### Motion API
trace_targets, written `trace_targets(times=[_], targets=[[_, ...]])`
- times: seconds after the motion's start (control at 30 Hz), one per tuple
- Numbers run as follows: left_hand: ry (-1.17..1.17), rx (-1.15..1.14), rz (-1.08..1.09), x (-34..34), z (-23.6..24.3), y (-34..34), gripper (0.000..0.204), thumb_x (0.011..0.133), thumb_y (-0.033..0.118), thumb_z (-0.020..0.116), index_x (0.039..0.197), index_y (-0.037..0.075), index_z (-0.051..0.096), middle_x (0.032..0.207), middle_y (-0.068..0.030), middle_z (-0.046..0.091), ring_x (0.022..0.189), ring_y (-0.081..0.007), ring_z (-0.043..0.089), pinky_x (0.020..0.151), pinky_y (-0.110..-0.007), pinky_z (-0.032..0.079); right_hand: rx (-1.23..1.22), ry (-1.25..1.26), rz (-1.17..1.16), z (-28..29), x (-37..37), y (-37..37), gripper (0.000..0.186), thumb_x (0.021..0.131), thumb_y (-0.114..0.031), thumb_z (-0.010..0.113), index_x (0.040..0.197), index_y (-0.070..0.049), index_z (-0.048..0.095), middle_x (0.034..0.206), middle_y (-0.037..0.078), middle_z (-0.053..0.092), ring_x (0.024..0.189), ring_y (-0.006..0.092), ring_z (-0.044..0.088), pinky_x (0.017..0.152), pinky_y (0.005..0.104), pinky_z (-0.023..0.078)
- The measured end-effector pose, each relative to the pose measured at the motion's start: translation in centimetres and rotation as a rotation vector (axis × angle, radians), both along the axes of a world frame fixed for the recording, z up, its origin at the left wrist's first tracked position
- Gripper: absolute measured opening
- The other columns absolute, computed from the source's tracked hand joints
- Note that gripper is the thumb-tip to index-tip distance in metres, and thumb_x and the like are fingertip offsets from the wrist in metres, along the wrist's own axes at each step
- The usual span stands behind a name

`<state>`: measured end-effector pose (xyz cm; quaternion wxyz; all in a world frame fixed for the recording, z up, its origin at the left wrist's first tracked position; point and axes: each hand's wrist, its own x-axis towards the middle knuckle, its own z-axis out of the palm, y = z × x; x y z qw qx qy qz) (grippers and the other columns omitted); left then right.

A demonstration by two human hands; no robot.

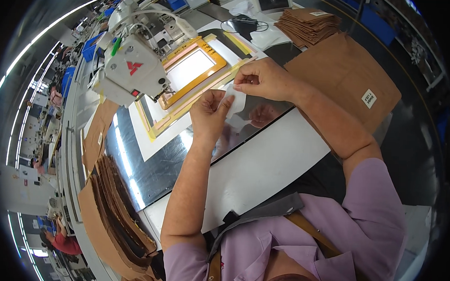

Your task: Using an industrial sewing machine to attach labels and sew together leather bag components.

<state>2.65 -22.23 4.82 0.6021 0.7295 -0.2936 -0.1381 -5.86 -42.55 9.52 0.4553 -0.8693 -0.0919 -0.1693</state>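
Note:
My left hand (211, 113) pinches a small white piece of thin sheet (238, 102) between thumb and fingers. Bent at the wrist, my right hand (264, 80) pinches the upper edge of the same piece. Whether it is paper or cloth I cannot tell. Both hands are held over a shiny metal plate (157, 175), which mirrors them. Just beyond them lies a flat template with yellow edging (168, 122), and a yellow-orange rectangular frame (218, 66) sits over it. A white sewing machine head (131, 70) stands to the left, its needle area close to the frame.
At lower left, thick brown pieces (108, 211) are stacked in a curved pile. On the right lies a large brown sheet with a white label (346, 75), with another brown stack (308, 24) behind. A black cable (246, 25) rests at the back. Far left, a person in red (67, 244) sits.

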Motion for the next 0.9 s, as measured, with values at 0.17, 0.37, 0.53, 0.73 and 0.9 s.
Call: trace_targets(times=[0.17,0.37,0.53,0.73,0.9], targets=[[-0.036,0.000,0.192,0.1,-0.7,2.7,0.014,0.090,0.011,0.079,0.095,-0.001,0.074,0.079,-0.0065,0.074,0.070,-0.0081,0.063,0.063,-0.024,0.050,0.037,0.052,0.063,-0.3,-0.1,1.1,0.011,0.087,-0.011,0.074,0.091,-0.001,0.070,0.080,0.003,0.069,0.072,0.0083,0.060,0.068,0.0241,0.049],[0.009,-0.058,0.092,-0.5,-0.8,4.1,0.016,0.092,0.012,0.073,0.099,-0.002,0.073,0.086,-0.0073,0.074,0.075,-0.0075,0.062,0.067,-0.025,0.051,0.051,-0.080,0.456,3.8,-4.6,6.3,0.021,0.090,-0.014,0.076,0.108,-0.003,0.072,0.099,0.007,0.072,0.083,0.0153,0.065,0.074,0.0298,0.052],[0.086,-0.158,0.076,-2.6,2.2,4.8,0.014,0.093,0.010,0.071,0.099,-0.002,0.072,0.084,-0.0045,0.072,0.075,-0.0051,0.060,0.069,-0.024,0.051,0.314,-0.364,0.976,8.3,-8.4,11.8,0.041,0.091,-0.015,0.077,0.127,0.000,0.067,0.115,0.014,0.069,0.092,0.0245,0.069,0.083,0.0345,0.056],[-0.601,-0.077,0.103,-4.8,5.0,6.1,0.011,0.087,0.005,0.071,0.098,0.002,0.070,0.092,-0.0060,0.071,0.079,-0.0148,0.065,0.074,-0.027,0.052,0.690,-0.594,1.160,7.2,-8.6,14.5,0.020,0.089,-0.004,0.076,0.109,-0.001,0.077,0.117,0.023,0.066,0.103,0.0305,0.068,0.083,0.0346,0.059],[-0.602,0.082,0.062,-7.0,8.0,8.3,0.017,0.085,-0.005,0.067,0.100,0.001,0.067,0.091,-0.0126,0.066,0.081,-0.0312,0.068,0.071,-0.039,0.055,0.192,-0.460,0.493,6.8,-5.6,10.5,0.018,0.083,-0.018,0.085,0.082,-0.010,0.069,0.086,0.006,0.066,0.076,0.0180,0.064,0.066,0.0313,0.050]])
